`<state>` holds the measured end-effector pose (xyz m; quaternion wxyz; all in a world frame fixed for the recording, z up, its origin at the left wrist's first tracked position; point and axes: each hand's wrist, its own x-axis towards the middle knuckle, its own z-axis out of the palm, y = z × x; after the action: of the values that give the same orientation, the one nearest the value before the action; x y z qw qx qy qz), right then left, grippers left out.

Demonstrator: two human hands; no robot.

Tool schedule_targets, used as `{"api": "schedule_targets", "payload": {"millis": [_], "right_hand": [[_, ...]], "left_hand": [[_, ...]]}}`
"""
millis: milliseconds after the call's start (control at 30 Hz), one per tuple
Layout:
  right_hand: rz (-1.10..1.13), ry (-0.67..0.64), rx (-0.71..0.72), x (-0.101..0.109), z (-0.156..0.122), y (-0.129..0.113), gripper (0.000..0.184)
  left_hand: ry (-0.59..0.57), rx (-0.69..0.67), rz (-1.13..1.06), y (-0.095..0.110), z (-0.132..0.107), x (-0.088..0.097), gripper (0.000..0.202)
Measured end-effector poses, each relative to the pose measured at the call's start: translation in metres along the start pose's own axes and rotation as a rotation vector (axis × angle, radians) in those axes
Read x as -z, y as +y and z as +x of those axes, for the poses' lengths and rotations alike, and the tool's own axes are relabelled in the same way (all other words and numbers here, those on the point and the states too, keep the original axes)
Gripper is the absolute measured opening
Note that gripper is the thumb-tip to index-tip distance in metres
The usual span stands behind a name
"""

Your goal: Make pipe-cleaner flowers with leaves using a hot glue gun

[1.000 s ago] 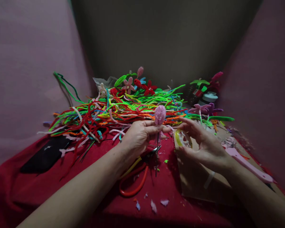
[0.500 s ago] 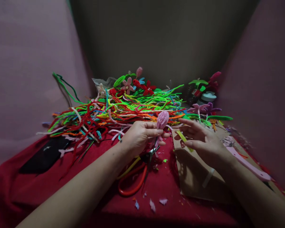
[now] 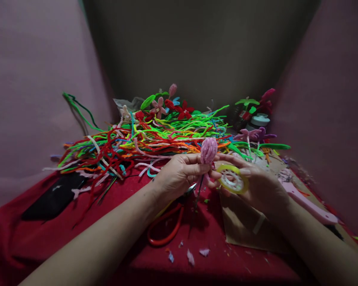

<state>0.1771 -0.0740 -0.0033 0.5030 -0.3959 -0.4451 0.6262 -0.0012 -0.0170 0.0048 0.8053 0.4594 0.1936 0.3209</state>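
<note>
Dim light, mauve side walls (image 3: 32, 79), dark grey backdrop (image 3: 197, 47), red-covered table (image 3: 146, 260)

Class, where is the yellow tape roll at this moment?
In the head view, the yellow tape roll is right of centre, in the right hand, beside the pink bud in the left hand.

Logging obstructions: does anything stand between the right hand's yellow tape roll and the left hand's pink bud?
Only the left hand: its fingers, pinching below the pink bud, partly separate it from the yellow tape roll.
</note>
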Motion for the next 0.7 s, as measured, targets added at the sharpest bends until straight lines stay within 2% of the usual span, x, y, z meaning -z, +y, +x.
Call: {"api": "schedule_targets", "payload": {"millis": [200, 400, 533, 600, 700], "right_hand": [[0.108, -0.091, -0.029, 0.002, 0.001, 0.004, 0.046], [0.071, -0.18, -0.092, 0.008, 0.0, 0.005, 0.047], [-0.074, -0.166, -0.13, 0.015, 0.0, 0.004, 0.034], [-0.208, -0.123, -0.102, 0.018, 0.0, 0.003, 0.025], [-0.435, -0.081, -0.02, 0.022, -0.001, 0.001, 0.02]], "left_hand": [[0.003, -0.026, 0.018, -0.001, -0.001, 0.0, 0.011], [-0.097, -0.097, 0.325, 0.008, -0.006, 0.006, 0.012], [-0.102, -0.092, 0.493, 0.014, -0.008, 0.006, 0.014], [-0.076, -0.09, 0.543, 0.016, -0.009, 0.006, 0.015], [-0.046, -0.082, 0.579, 0.018, -0.009, 0.006, 0.016]]}}
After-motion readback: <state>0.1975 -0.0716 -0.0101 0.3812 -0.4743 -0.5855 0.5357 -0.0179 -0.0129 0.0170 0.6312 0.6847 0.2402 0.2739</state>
